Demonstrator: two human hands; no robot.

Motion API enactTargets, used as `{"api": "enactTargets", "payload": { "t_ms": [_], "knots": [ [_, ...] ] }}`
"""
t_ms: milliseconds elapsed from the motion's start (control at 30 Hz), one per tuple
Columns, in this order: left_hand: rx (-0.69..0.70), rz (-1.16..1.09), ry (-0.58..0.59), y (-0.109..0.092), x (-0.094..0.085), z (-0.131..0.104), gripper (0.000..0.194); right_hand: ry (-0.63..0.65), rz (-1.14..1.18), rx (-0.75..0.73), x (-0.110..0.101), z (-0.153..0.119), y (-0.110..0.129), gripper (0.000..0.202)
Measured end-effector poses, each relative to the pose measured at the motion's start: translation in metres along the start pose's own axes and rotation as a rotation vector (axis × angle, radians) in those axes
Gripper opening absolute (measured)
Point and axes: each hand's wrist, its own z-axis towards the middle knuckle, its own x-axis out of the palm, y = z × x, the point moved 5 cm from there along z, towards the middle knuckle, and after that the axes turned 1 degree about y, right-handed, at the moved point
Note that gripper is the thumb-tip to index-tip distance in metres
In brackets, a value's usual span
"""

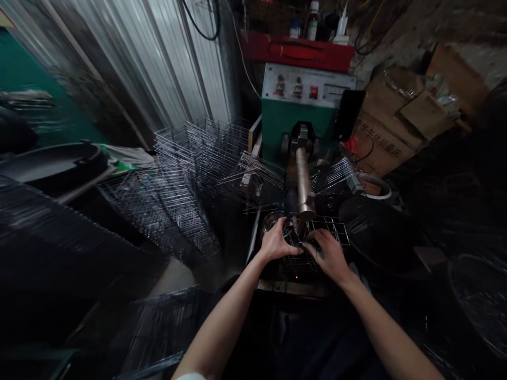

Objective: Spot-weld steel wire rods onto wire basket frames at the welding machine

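Note:
Under the metal arm (304,182) of a green machine (273,124), a small wire grid (335,228) lies across the work spot. My left hand (276,243) grips the grid's left side, thumb and fingers curved round its wires. On the other side my right hand (325,250) has its fingers bent together at the grid, close to a dark piece at the fingertips that is too dim to make out. A round metal dish (273,219) sits just behind my left hand.
Tall stacks of wire grids (178,169) stand to the left. Loose wires (335,177) lie right of the machine arm. A phone (349,115) is fixed to the machine's front. Cardboard boxes (390,137) and a white-rimmed bucket (382,184) stand at the right.

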Motion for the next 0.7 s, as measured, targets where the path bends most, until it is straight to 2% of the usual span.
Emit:
{"api": "enactTargets", "payload": {
  "t_ms": [433, 700],
  "knots": [
    [-0.004, 0.019, -0.037, 0.012, -0.003, 0.019, 0.111, -0.067, 0.04, 0.018, 0.005, 0.017, -0.018, 0.005],
    [0.023, 0.081, 0.003, 0.005, -0.014, 0.023, 0.107, -0.069, 0.07, 0.032, 0.009, 0.022, -0.02, 0.007]
  ]
}}
